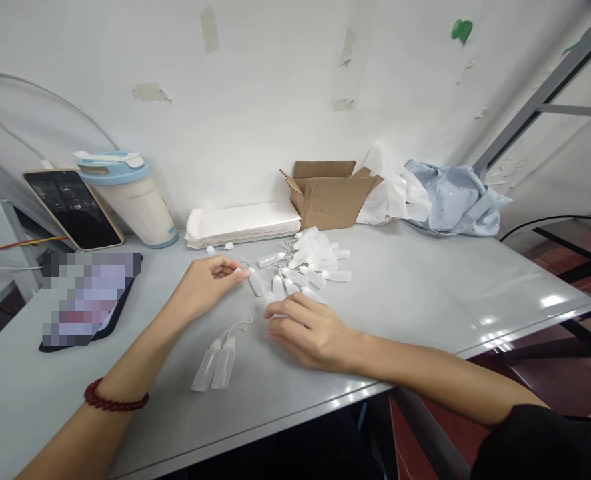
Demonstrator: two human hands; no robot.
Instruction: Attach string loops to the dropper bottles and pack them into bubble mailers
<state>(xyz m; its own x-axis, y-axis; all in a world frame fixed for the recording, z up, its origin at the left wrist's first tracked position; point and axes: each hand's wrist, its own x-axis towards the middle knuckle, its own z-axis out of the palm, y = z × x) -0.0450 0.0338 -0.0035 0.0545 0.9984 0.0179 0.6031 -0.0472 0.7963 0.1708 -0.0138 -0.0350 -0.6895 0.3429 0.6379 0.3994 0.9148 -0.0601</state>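
— Head view now: spotting a small, slim, translucent white plastic bottle (257,283) at the left edge of a heap of similar bottles (315,252), on the glossy grey tabletop (425,293). Pointing where?
— Nozzle-first up and left, long axis slanting down to the right.
— And with the left hand (205,283)?
— Thumb and fingertips drawn close at that nozzle; pinching or merely touching, impossible to tell.
— With the right hand (315,333)?
— Half-curled beside the heap, blurred; can't tell whether grasping anything.
— Any writing?
— On the cream, blue-lidded tumbler (138,207): apparently "LUCKY", then blur.
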